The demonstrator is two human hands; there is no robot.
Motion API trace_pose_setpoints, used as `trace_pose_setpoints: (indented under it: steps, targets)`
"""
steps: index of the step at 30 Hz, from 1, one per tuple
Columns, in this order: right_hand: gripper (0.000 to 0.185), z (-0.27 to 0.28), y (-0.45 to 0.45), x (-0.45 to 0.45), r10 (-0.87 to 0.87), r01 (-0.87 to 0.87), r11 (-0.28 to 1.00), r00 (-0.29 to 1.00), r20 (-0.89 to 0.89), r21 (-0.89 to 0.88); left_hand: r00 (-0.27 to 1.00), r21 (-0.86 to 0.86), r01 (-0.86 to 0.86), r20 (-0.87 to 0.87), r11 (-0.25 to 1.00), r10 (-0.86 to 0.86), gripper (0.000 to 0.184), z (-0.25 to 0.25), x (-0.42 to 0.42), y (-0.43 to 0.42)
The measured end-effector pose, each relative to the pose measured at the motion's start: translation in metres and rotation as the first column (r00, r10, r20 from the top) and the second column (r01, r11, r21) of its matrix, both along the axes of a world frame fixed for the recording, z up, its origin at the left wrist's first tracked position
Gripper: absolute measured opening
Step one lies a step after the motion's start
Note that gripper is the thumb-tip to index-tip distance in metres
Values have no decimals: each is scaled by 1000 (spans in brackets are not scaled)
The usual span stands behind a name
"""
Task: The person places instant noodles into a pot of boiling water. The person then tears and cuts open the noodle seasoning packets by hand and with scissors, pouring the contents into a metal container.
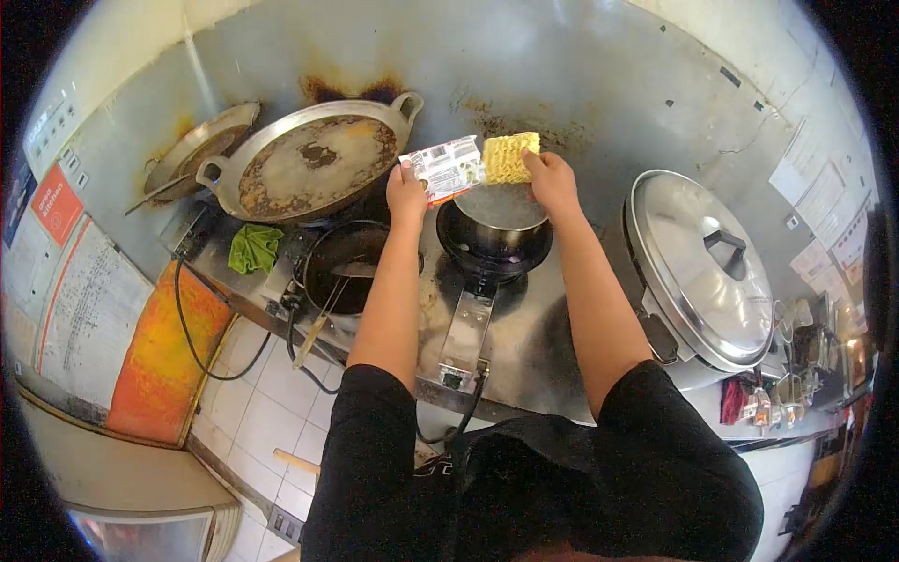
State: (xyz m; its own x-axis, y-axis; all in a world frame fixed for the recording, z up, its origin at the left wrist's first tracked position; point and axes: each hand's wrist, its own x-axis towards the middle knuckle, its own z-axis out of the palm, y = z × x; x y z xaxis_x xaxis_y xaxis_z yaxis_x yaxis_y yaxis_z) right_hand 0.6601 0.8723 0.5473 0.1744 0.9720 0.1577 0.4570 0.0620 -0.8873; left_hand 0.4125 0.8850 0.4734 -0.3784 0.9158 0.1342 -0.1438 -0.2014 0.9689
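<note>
My left hand (406,197) grips a white printed noodle packet (444,170) with a reddish edge. In my right hand (553,185) is a yellow block of dried instant noodles (509,158), pinched at its right side. The block sits close beside the end of the packet, over the back of a metal pot (510,234). Cloudy liquid, perhaps steaming, shows inside the pot. That pot stands on a black round burner (459,255) on the steel counter. Part of the pot's rim is hidden by my right hand and the packet.
A large two-handled wok (318,159) and a wok lid or second pan (201,145) stand at left. Nearer are a green cloth (255,248) and a dark oil pan (346,272) with a long-handled strainer. A big lidded pot (702,272) stands at right.
</note>
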Motion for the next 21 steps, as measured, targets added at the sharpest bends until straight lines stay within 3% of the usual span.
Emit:
trace_pose_setpoints:
  steps: [1, 4, 7, 10, 12, 14, 16, 17, 18, 19, 20, 21]
  targets:
    - [53, 2, 1, 3, -114, 93, 988, 978, 176, 124, 999, -8, 2, 40, 1000, -1, 39, 0, 0, 6]
    - [47, 1, 7, 3, -305, 248, 951, 835, 457, 182, 988, -24, -29, 154, 999, 32, 39, 4, 4, 7]
    - [42, -26, 32, 3, -233, 261, 960, 566, 790, 96, 962, -4, -11, 273, 1000, 12, 40, -14, 5, -4]
    - [41, -57, 41, -8, -171, 215, 974, 458, 872, 78, 930, 61, 86, 353, 994, -102, 41, -29, 8, -31]
    - [38, -67, 34, -14, -167, 161, 982, 511, 843, 97, 890, 116, 148, 418, 982, -184, 43, -32, 14, -58]
    - [31, -65, -13, -25, -312, 52, 925, 669, 675, 377, 827, 169, 187, 504, 968, -248, 46, -36, 23, -90]
    - [25, -57, -94, -39, -137, 42, 968, 914, 381, 249, 806, 52, 239, 546, 970, -228, 42, -10, 38, -149]
    - [28, -70, -128, -32, 120, -172, 966, 960, 255, 194, 806, 54, 271, 533, 961, -257, 44, -19, 43, -169]
    - [31, -53, -184, -26, 275, -293, 955, 935, 224, 48, 805, 53, 309, 518, 950, -291, 45, -29, 48, -190]
    - [34, -80, -209, -3, 527, -479, 848, 809, 260, -228, 812, 32, 362, 479, 932, -332, 45, -36, 55, -210]
    - [37, -91, -233, 21, 647, -583, 745, 750, 138, -324, 815, 8, 413, 443, 911, -373, 44, -45, 63, -232]
    - [40, -99, -256, 46, 743, -683, 615, 669, -1, -393, 854, -147, 436, 380, 888, -356, 43, -68, 67, -250]
